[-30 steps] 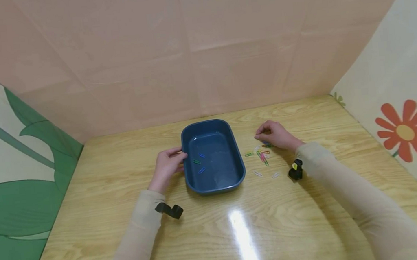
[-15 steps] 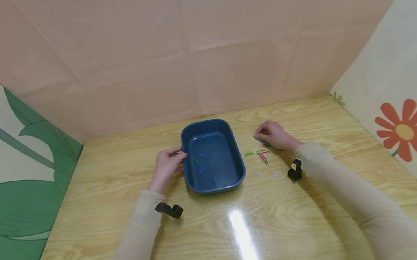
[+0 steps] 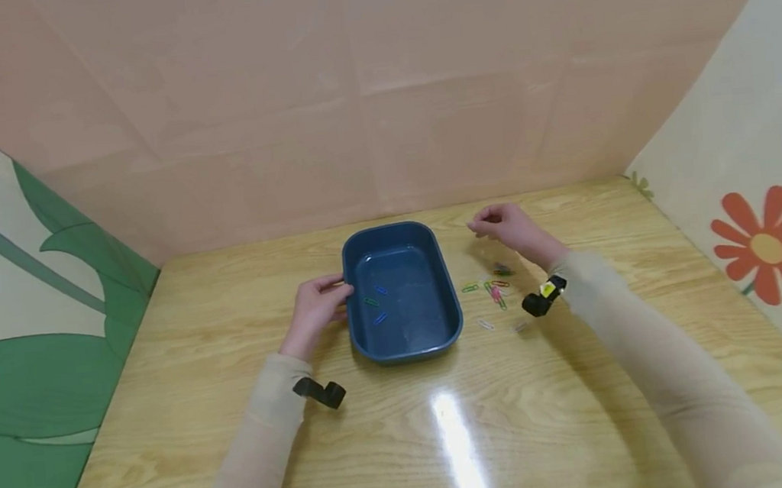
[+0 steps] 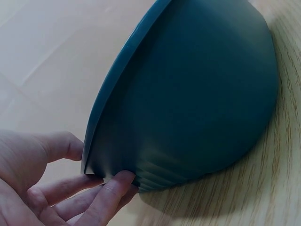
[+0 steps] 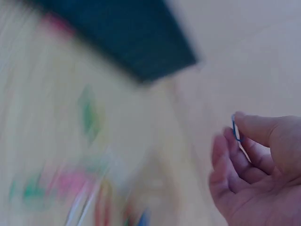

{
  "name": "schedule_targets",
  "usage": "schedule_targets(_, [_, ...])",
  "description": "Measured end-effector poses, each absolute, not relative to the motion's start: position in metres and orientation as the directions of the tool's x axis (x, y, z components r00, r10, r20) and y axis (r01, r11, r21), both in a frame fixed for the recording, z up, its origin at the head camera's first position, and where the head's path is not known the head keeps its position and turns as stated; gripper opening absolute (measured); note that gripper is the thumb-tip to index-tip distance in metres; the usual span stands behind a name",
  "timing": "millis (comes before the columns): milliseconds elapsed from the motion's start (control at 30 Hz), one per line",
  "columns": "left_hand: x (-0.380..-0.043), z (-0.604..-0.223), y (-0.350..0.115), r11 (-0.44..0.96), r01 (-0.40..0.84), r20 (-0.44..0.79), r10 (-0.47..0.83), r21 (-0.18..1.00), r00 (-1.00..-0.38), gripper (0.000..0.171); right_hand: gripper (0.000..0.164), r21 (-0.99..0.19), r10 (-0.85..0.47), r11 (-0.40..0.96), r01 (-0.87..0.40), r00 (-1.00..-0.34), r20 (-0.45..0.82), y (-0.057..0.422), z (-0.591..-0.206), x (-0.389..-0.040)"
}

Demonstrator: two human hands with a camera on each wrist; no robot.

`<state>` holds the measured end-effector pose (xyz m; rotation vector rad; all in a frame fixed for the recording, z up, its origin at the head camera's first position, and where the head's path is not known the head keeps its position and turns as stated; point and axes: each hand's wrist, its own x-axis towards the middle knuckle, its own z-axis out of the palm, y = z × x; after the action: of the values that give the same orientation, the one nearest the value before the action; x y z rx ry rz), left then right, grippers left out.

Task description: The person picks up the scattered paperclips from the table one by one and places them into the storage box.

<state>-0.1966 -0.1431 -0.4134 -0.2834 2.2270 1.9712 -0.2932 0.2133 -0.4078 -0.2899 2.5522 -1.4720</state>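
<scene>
Clip (image 5: 234, 133) pinched in my right fingers (image 5: 257, 126), left fingers (image 4: 111, 192) gripping the mid-frame tray (image 3: 419, 314), I judge this a transfer, next needing travel frame-left, then release.

The tray (image 3: 405, 338) is deep navy, two blue clips (image 3: 381, 318) and a green clip (image 3: 371, 302) showing against it. The clip (image 5: 234, 129) in the right hand (image 3: 514, 232) looks blue. To the right, loose clips (image 3: 496, 294) mix green, yellow, pink, red and white on a honey-coloured, wood-grained tabletop (image 3: 380, 459). Both sleeves (image 3: 255, 446) are beige. The far backdrop (image 3: 381, 122) is dusty pink; the left panel has green leaves (image 3: 16, 388) on white, the right a red-orange flower (image 3: 767, 249) with a yellow centre.
</scene>
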Motion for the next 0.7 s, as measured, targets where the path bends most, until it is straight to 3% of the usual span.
schedule_targets(200, [-0.197,-0.413,-0.143,0.097,-0.242,-0.24,-0.034,0.965,-0.97,0.041,0.028,-0.977,-0.304,0.206,0.045,-0.946,-0.108,0.177,-0.373,-0.291])
schedule_targets(267, [-0.197,-0.413,-0.143,0.092,-0.243,-0.241,-0.033,0.966,-0.97,0.041,0.026,-0.984,-0.326,0.166,0.071,-0.937,-0.122,0.162,-0.365,-0.289])
schedule_targets(700, [-0.197,-0.413,-0.143,0.108,-0.249,-0.245,-0.042,0.963,-0.969,0.04,0.02,-0.943,-0.475,0.312,0.117,-0.84,-0.261,0.077,-0.373,-0.278])
